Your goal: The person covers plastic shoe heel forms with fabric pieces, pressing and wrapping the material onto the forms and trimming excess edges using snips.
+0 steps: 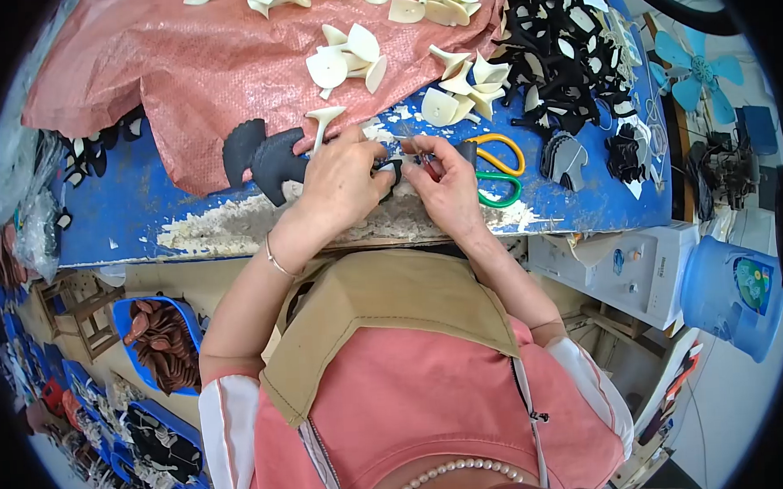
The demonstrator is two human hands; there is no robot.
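My left hand point(341, 178) is closed, its fingertips pinching a small black piece point(392, 176) at the blue table's front edge. A cream heel-shaped piece point(323, 118) stands right behind its knuckles. My right hand point(449, 191) is closed on a thin red-handled tool point(419, 149) with a metal tip; its exact kind is partly hidden by the fingers. The fingertips of both hands almost meet. Scissors point(497, 172) with one yellow and one green handle lie just right of my right hand. Dark scallop-edged pieces point(274, 162) lie left of my left hand.
A pink woven sheet point(201, 87) covers the back left of the blue table point(547, 211), with several cream heel pieces point(348, 58) on it. Black pieces point(558, 54) are heaped at the back right. A blue bin point(194, 319) of brown pieces stands below left; a fan point(701, 71) stands right.
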